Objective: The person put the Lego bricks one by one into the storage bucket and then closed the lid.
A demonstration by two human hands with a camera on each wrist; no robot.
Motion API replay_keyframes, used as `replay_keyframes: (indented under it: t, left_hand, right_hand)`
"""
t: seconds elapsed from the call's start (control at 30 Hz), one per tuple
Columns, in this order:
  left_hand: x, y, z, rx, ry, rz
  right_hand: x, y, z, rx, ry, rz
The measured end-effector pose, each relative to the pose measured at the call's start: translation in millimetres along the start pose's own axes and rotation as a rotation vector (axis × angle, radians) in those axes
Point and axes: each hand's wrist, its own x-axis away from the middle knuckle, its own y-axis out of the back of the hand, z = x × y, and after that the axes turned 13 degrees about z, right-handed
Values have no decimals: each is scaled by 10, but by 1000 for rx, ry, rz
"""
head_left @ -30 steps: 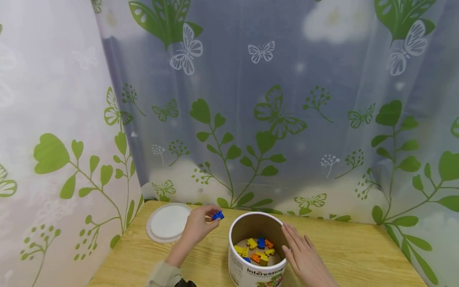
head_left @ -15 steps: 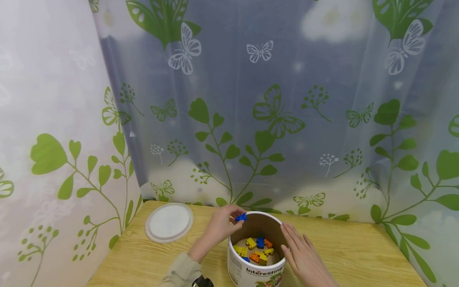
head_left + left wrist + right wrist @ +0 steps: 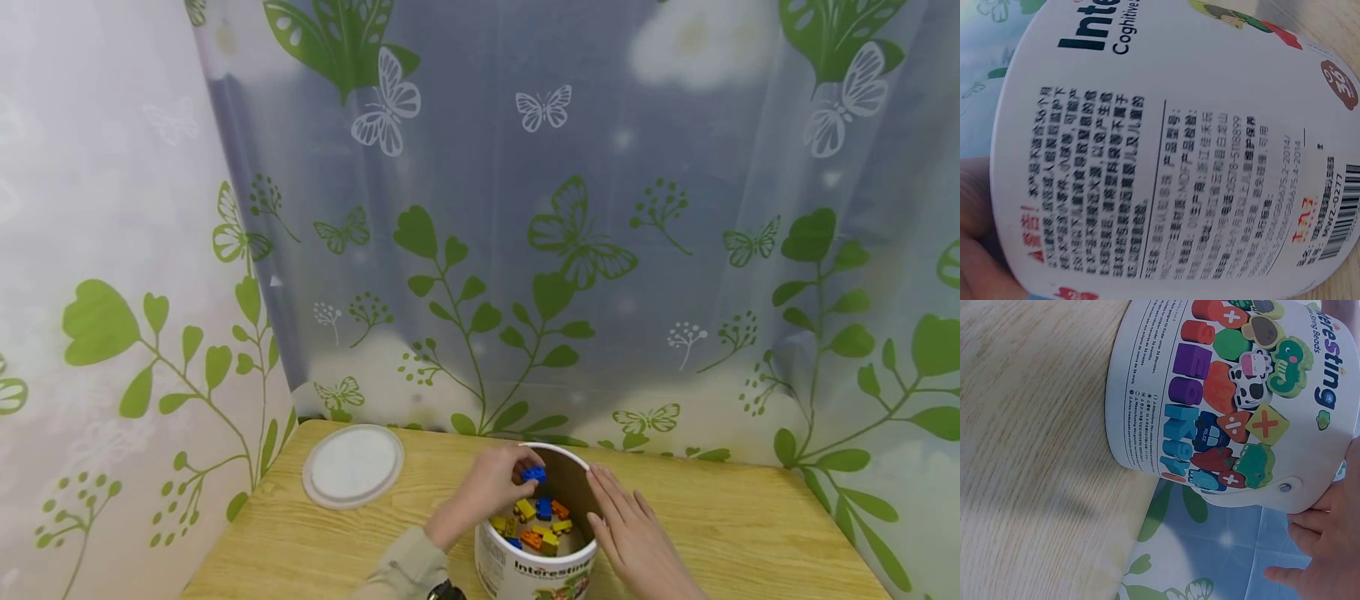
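A white tub (image 3: 536, 575) with "Interesting" printed on its side stands upright on the table, its top uncovered. Between thumb and fingers my left hand (image 3: 495, 483) pinches a small blue toy brick (image 3: 534, 474), held over the mouth of the tub. On the tub's bottom lie several small bricks, among them a yellow brick (image 3: 524, 508), a blue brick (image 3: 543, 507) and an orange brick (image 3: 531, 539). My right hand (image 3: 637, 533) rests with straight fingers against the tub's right rim. In the right wrist view, the fingers (image 3: 1310, 531) lie along the tub's upper side.
A round white lid (image 3: 352, 467) lies flat on the wooden table (image 3: 735, 533), left of the tub. Behind the table hangs a curtain (image 3: 465, 208) printed with leaves and butterflies. Small warning print covers the tub's side in the left wrist view.
My left hand has carried the blue brick rightward, from beside the tub to over its mouth. The right hand stays at the rim.
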Motion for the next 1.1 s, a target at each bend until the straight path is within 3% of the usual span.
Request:
replay_keyframes:
  t: [0.27,0.5,0.7,1.1]
  left_hand:
    - [-54,-49,-26,-30,13,51]
    - [-66,-91,-26,-72,8,46]
    - [-53,-90,0,24,-4,-35]
    - [132,44,54,135,-48,-218]
  right_hand:
    - [-10,5,9,-9,-6,19]
    - [-10,12,14,-13,-8,15]
    - [-14,19,19,-13,-6,20]
    - [-12,18,16,-45,-23,34]
